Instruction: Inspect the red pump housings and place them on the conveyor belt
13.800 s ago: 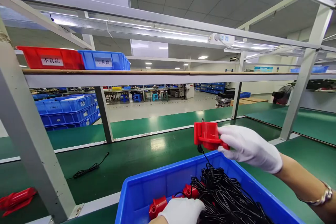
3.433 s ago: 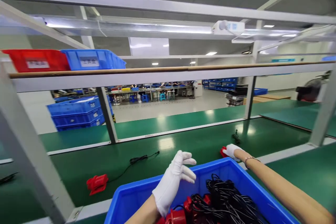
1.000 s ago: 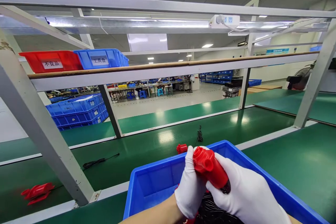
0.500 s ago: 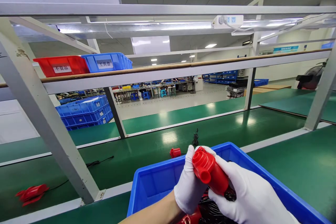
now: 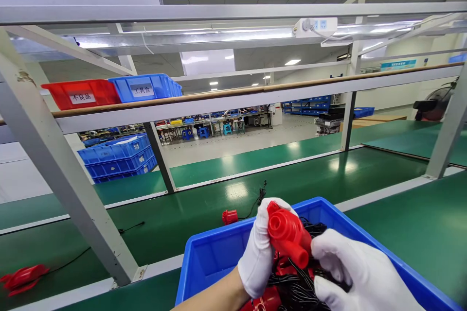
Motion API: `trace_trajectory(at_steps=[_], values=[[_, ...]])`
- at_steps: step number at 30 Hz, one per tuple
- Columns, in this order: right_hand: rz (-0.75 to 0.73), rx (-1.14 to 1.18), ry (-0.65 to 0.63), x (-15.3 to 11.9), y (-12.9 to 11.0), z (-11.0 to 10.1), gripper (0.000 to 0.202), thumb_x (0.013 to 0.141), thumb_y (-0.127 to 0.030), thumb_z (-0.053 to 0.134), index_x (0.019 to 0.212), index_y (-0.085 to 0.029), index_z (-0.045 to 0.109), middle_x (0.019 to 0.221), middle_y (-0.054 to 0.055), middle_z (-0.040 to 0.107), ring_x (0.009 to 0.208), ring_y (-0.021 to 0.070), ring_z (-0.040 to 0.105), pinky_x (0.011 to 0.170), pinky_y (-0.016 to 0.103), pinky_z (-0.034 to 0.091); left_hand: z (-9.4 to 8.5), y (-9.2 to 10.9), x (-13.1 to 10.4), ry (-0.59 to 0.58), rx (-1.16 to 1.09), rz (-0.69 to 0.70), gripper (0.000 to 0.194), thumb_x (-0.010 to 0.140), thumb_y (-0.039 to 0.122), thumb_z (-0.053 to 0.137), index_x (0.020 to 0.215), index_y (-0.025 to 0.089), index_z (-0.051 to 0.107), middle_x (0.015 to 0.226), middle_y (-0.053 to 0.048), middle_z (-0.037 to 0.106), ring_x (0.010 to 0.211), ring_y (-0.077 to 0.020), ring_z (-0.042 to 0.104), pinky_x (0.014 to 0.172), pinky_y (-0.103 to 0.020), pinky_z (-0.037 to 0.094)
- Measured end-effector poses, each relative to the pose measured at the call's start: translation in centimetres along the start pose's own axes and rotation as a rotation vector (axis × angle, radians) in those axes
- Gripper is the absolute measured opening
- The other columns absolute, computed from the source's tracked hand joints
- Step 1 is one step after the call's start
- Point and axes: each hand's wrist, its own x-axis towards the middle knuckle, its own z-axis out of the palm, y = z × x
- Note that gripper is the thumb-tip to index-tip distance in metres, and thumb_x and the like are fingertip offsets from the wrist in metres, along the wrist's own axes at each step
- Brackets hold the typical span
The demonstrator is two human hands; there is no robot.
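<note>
My left hand (image 5: 260,243), in a white glove, is wrapped round a red plastic pump (image 5: 286,233) with a round ring-shaped end and a short side spout. The spout points down and towards me. Close to the pump's right side is my gloved right hand (image 5: 359,267), its fingers bent and thumb apart; I see nothing between them. Both hands are over a blue bin (image 5: 211,257). Inside it lie black cords (image 5: 299,286) and more red parts (image 5: 268,299), partly covered by my hands.
On the green belt beyond the bin lie a red part (image 5: 229,216) with a black cord and another red part (image 5: 24,279) at left. A slanted metal post (image 5: 73,155) stands at left. A shelf above holds a red box (image 5: 82,95) and a blue box (image 5: 146,87).
My right hand has come off the pump and moved slightly right. The pump has turned in my left hand, its spout now lower. The red parts on the belt have shifted left.
</note>
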Motion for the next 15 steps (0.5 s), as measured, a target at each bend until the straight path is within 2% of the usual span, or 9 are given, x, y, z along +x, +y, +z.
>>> trace_trajectory(at_steps=[2,4,8,12,15], values=[[0.041,0.06,-0.075,0.1,-0.4,-0.1,0.029,0.089,-0.052,0.053,0.078,-0.025,0.059,0.063,0.0,0.058,0.054,0.0154,0.053,0.048,0.023,0.045,-0.5,-0.3,-0.5,0.028,0.225,0.127,0.054,0.093,0.069,0.033,0.107,0.022,0.055,0.101,-0.006,0.056,0.088,-0.0198,0.053,0.086,-0.033,0.044],[0.069,0.11,-0.102,0.5,-0.8,-0.2,0.036,0.092,-0.056,0.047,0.077,-0.026,0.059,0.064,0.001,0.06,0.055,0.0173,0.055,0.05,0.025,0.048,-1.2,-0.9,-0.9,0.033,0.393,0.282,0.054,0.089,0.071,0.04,0.115,0.026,0.052,0.108,-0.007,0.054,0.095,-0.0216,0.053,0.091,-0.035,0.043],[0.069,0.195,-0.105,1.0,-0.9,-0.5,0.042,0.098,-0.056,0.037,0.085,-0.025,0.063,0.073,0.003,0.064,0.065,0.0183,0.061,0.061,0.026,0.055,-2.8,-2.6,-0.9,-0.006,0.525,0.54,0.059,0.084,0.068,0.056,0.131,0.033,0.046,0.119,-0.01,0.05,0.11,-0.0284,0.052,0.102,-0.043,0.04],[-0.158,0.248,-0.17,1.5,0.0,-1.3,0.039,0.101,-0.052,0.035,0.109,-0.026,0.063,0.103,0.006,0.068,0.091,0.0191,0.067,0.082,0.026,0.057,-4.0,-4.1,0.5,0.031,0.586,0.741,0.095,0.064,0.07,0.077,0.143,0.036,0.036,0.133,-0.014,0.046,0.12,-0.0365,0.052,0.105,-0.05,0.041],[-0.427,0.088,-0.085,2.1,1.0,-2.1,0.039,0.101,-0.049,0.041,0.127,-0.026,0.058,0.123,0.01,0.062,0.11,0.0209,0.063,0.094,0.026,0.055,-4.4,-4.4,1.6,-0.033,0.652,0.922,0.123,0.048,0.073,0.083,0.149,0.03,0.027,0.139,-0.016,0.043,0.12,-0.0375,0.054,0.106,-0.054,0.042]])
